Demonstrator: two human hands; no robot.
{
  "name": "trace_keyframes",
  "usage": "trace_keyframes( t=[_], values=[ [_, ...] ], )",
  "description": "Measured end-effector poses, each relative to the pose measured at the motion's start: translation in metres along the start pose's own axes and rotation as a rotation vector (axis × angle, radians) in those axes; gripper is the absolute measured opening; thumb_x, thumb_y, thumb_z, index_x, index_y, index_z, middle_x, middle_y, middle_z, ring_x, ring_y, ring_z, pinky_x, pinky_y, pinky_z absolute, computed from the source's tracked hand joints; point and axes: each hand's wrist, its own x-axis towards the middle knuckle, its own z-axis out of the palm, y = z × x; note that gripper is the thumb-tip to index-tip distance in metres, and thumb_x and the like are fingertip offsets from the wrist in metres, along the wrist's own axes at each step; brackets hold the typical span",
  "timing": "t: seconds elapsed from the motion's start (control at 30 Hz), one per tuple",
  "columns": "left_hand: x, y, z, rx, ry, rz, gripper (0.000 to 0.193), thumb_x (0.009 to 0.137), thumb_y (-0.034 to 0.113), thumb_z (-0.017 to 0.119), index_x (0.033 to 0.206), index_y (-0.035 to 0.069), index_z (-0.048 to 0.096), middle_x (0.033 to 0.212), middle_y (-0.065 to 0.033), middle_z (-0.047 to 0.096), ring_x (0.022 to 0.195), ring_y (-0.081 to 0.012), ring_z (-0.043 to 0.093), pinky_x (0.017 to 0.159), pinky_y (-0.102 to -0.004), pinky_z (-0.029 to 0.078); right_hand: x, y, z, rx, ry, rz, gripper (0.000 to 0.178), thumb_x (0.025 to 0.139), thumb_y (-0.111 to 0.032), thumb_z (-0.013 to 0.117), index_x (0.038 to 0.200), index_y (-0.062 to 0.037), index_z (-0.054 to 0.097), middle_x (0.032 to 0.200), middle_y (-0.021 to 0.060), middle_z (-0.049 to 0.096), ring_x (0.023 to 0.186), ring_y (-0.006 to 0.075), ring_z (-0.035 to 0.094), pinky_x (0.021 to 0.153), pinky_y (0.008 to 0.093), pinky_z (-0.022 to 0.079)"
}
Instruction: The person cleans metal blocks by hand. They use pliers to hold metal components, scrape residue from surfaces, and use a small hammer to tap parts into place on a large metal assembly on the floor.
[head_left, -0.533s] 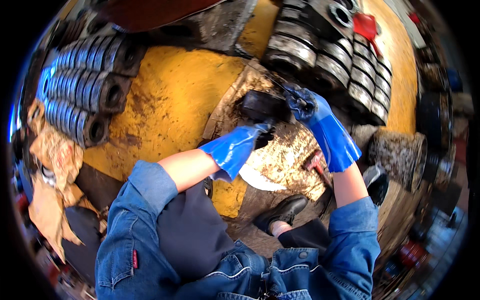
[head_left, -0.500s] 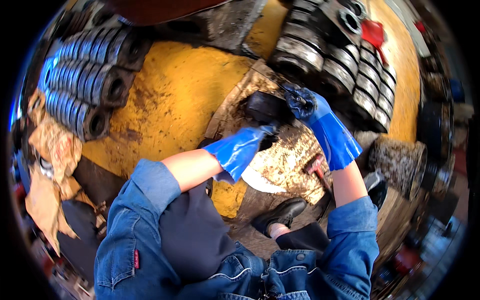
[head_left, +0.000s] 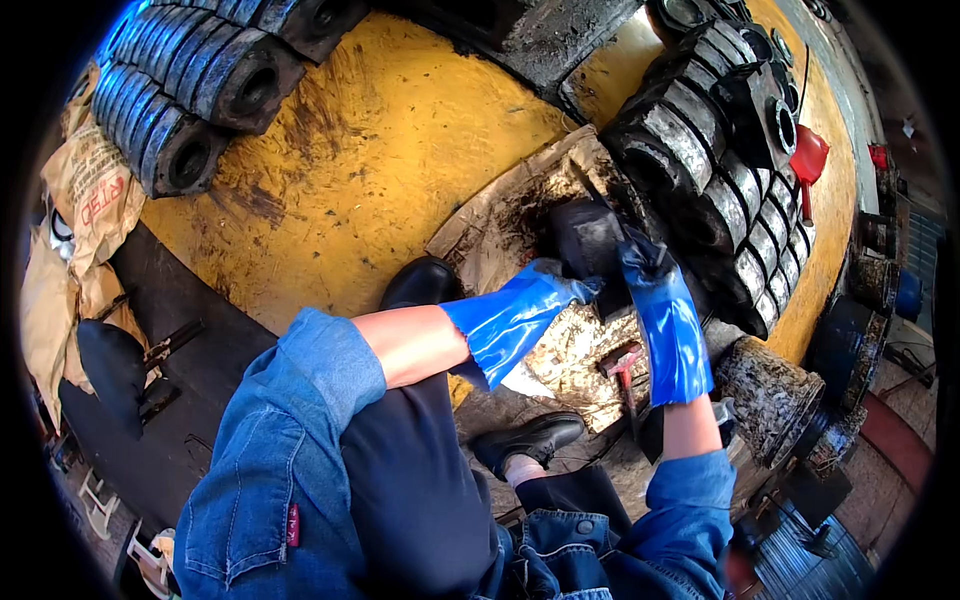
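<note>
A dark, oil-blackened block [head_left: 583, 232] sits over the stained cardboard sheet [head_left: 500, 215] in front of me. My left hand [head_left: 562, 284], in a long blue glove, grips the block's near left edge, its fingers partly hidden against it. At the block's right side is my right hand [head_left: 648, 262], gloved the same way, fingers curled around a thin dark rod-like tool [head_left: 597, 188]. The tool slants up and left past the block's far corner; its exact kind is unclear. Below the hands, a red hammer [head_left: 622, 362] lies on the cardboard.
Ribbed metal blocks with round bores are stacked at far left [head_left: 215, 80] and right [head_left: 715, 150]. A red scoop-like piece [head_left: 808, 158] rests by the right stack. A grimy drum-shaped container [head_left: 768, 395] stands lower right. Torn brown paper [head_left: 95, 200] hangs at left.
The view has shifted. My right hand has come down beside the block from its far right corner, and my left hand has closed in against the block's near edge.
</note>
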Motion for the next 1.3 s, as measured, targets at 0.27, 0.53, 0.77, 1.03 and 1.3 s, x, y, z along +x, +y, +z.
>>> trace_keyframes(
  t=[0.27,0.53,0.77,1.03,1.3],
  values=[
    [0.001,0.057,0.028,0.506,-0.064,0.270,0.040,0.090,0.025,0.062,0.120,-0.001,0.057,0.102,-0.0124,0.066,0.092,-0.0221,0.062,0.083,-0.0358,0.048,-0.089,-0.039,-0.006,0.383,0.519,0.306,0.034,0.090,-0.013,0.057,0.122,-0.0017,0.053,0.099,0.0118,0.066,0.085,0.0150,0.060,0.070,0.0265,0.049],
    [-0.032,0.128,0.045,1.144,0.191,0.347,0.034,0.087,0.033,0.060,0.100,0.003,0.066,0.085,-0.0120,0.065,0.077,-0.0221,0.058,0.070,-0.0343,0.047,-0.095,-0.046,0.030,0.801,0.676,0.453,0.040,0.091,-0.017,0.058,0.127,-0.0024,0.049,0.101,0.0134,0.065,0.086,0.0158,0.061,0.069,0.0268,0.050],
    [-0.034,0.147,-0.045,1.246,0.446,0.342,0.026,0.084,0.019,0.064,0.102,-0.001,0.065,0.085,-0.0116,0.067,0.076,-0.0173,0.058,0.070,-0.0316,0.048,-0.090,-0.067,0.022,0.868,0.709,0.469,0.045,0.092,-0.019,0.058,0.131,-0.0030,0.045,0.102,0.0147,0.065,0.086,0.0165,0.062,0.068,0.0270,0.050],
    [-0.051,0.163,-0.010,1.036,0.348,0.053,0.025,0.082,0.012,0.070,0.104,0.001,0.067,0.091,-0.0067,0.068,0.081,-0.0123,0.062,0.074,-0.0268,0.050,-0.086,-0.043,0.061,1.002,0.807,0.209,0.036,0.096,-0.018,0.046,0.128,-0.0002,0.048,0.094,0.0113,0.061,0.071,0.0135,0.055,0.057,0.0213,0.045],
    [-0.055,0.120,0.051,0.947,-0.045,0.259,0.053,0.075,0.024,0.079,0.118,0.001,0.058,0.101,-0.0092,0.066,0.093,-0.0187,0.062,0.082,-0.0305,0.050,-0.037,-0.085,0.084,-0.236,0.439,0.647,0.047,0.081,-0.028,0.065,0.117,-0.0010,0.054,0.103,0.0156,0.058,0.085,0.0314,0.061,0.067,0.0419,0.051]
  ],
)
